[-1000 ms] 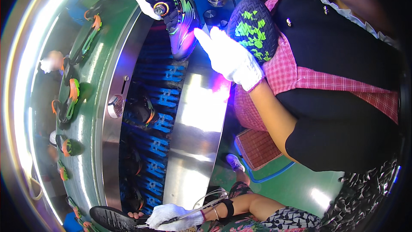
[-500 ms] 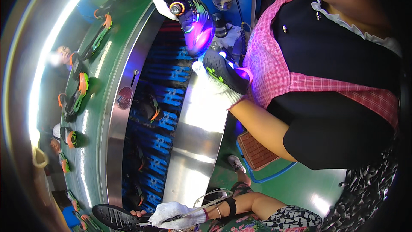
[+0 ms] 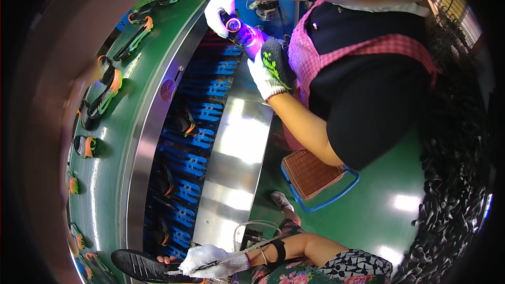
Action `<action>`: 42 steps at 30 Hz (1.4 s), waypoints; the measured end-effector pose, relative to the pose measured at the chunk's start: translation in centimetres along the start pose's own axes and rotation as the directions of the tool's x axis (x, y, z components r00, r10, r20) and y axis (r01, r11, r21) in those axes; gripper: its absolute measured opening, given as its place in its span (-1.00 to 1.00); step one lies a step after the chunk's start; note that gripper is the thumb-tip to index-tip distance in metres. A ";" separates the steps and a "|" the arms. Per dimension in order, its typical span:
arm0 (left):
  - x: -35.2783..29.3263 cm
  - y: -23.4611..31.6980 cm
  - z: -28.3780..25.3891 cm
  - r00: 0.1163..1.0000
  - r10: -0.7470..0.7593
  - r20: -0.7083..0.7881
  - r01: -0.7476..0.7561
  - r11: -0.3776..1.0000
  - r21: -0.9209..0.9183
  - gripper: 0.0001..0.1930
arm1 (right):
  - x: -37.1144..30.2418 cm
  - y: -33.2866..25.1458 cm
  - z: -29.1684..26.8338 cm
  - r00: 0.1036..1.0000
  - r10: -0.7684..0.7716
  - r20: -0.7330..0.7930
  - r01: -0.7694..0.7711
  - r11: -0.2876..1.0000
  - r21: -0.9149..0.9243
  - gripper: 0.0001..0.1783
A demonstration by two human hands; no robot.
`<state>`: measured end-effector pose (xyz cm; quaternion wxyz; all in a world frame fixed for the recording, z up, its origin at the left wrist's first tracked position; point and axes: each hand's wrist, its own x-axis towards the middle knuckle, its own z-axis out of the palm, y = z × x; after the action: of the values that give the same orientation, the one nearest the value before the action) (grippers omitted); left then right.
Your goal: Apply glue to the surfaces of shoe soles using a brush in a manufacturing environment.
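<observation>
Along the lower edge, a black shoe sole (image 3: 138,264) lies tilted over the steel ledge. The fingertips of my left hand (image 3: 167,259) curl over its edge; the rest of that hand is hidden. My right hand (image 3: 213,261), in a white knitted glove, is closed around a slim brush-like tool (image 3: 206,266), whose tip reaches the sole near my left fingers. A clear thin tube (image 3: 258,244) runs from the tool along my forearm, under a black strap (image 3: 276,251). An orange-green edge shows beneath the sole.
A co-worker in a pink checked apron (image 3: 303,47) holds a dark shoe (image 3: 247,37) and a black-green sole (image 3: 274,63) under purple light. Orange-green soles ride a green belt (image 3: 113,142); dark shoes sit on blue strips (image 3: 197,165). A brown-seated stool (image 3: 310,172) and black pieces (image 3: 447,205) are rightward.
The view has shifted a little. The co-worker's shoe and sole have come closer together. My hands keep nearly the same place on the sole, with the tool still in my right hand.
</observation>
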<state>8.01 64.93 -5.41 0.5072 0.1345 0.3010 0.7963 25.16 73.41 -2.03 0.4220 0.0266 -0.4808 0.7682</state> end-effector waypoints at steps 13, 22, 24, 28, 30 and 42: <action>-17.3 11.0 -10.5 0.981 0.191 0.027 -0.188 0.978 -0.088 -0.11 | -8.3 6.8 15.8 0.997 0.055 0.061 -0.029 0.929 -0.368 -0.86; -21.2 12.6 -11.9 0.953 0.244 -0.179 -0.273 0.948 -0.162 0.00 | -9.4 6.6 21.1 0.993 -0.011 0.116 0.078 0.802 -0.593 -0.78; -21.7 12.5 -11.1 0.959 0.231 -0.165 -0.260 0.947 -0.187 0.04 | -9.5 6.6 21.2 0.994 0.062 0.089 -0.003 0.834 -0.552 -0.78; -23.3 12.4 -9.8 0.955 0.263 -0.138 -0.283 0.946 -0.157 -0.05 | -10.0 6.7 21.3 0.987 0.089 0.134 -0.006 0.852 -0.523 -0.78; -23.7 12.4 -9.6 0.948 0.234 -0.215 -0.274 0.945 -0.179 -0.05 | -10.2 6.6 21.4 0.986 0.052 0.160 0.046 0.835 -0.549 -0.78; -20.1 9.3 -6.4 0.978 0.178 -0.113 -0.204 0.929 -0.307 0.19 | -9.1 2.4 17.5 0.982 0.102 0.161 0.013 0.807 -0.590 -0.75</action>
<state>6.92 42.08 -2.87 0.4293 0.0465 0.1754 0.8848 23.01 53.95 1.61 0.3449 -0.0456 -0.7323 0.5855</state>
